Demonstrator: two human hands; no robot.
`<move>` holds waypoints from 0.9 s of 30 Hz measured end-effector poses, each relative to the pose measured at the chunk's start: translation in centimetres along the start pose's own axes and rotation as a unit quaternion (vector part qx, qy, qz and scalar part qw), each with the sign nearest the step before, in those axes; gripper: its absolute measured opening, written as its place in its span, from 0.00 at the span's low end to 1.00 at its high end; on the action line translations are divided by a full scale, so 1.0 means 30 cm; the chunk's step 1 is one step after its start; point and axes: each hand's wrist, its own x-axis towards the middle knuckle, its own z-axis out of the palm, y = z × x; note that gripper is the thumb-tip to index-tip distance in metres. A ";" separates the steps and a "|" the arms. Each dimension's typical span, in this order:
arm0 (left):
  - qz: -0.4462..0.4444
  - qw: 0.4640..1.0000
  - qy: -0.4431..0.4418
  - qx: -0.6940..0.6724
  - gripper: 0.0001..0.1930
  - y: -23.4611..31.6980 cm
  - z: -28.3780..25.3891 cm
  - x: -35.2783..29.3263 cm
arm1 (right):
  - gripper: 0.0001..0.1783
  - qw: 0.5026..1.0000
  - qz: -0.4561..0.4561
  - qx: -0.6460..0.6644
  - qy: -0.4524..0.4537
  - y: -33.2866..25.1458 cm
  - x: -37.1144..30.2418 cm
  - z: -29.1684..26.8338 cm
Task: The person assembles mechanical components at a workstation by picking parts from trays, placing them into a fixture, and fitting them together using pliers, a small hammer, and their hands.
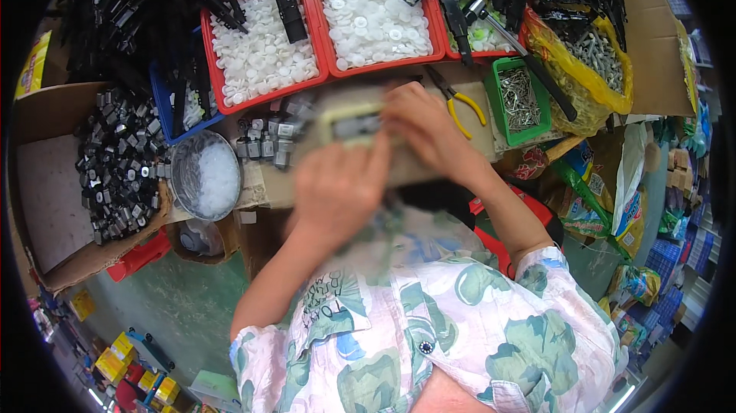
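Observation:
At the middle of the bench, a pale yellowish block [328,116] holds a dark grey part [357,127]; both are blurred. My left hand [341,183] is at the block's near side, a finger pointing at the grey part, and motion smears its fingers. Against the block's right end, my right hand [425,126] has its fingers bent together over the part's end. Whatever those fingertips grip is hidden. Left of the block lie several small grey metal housings [268,137]. Yellow-handled pliers [454,99] rest just beyond my right hand.
Red bins [325,74] of white plastic discs line the back. A hammer [529,60] lies near a green tray [524,137] of metal pins and a yellow bag [625,95] of parts. On the left are a clear bowl [178,172] of white pieces and a carton [46,283] of housings.

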 end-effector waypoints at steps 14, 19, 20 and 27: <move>0.017 0.998 -0.005 -0.054 0.09 -0.010 -0.020 0.060 | 0.06 0.984 0.022 -0.096 0.150 0.040 -0.124 -0.164; -0.047 0.988 0.012 -0.147 0.06 -0.049 -0.045 0.205 | 0.06 0.943 0.195 -0.203 0.175 0.129 -0.259 -0.291; -0.066 0.985 0.019 -0.161 0.06 -0.067 -0.033 0.246 | 0.07 0.928 0.248 -0.234 0.148 0.136 -0.275 -0.306; 0.000 0.997 0.014 -0.082 0.08 -0.173 0.066 0.475 | 0.07 0.920 0.241 -0.295 0.094 0.176 -0.290 -0.313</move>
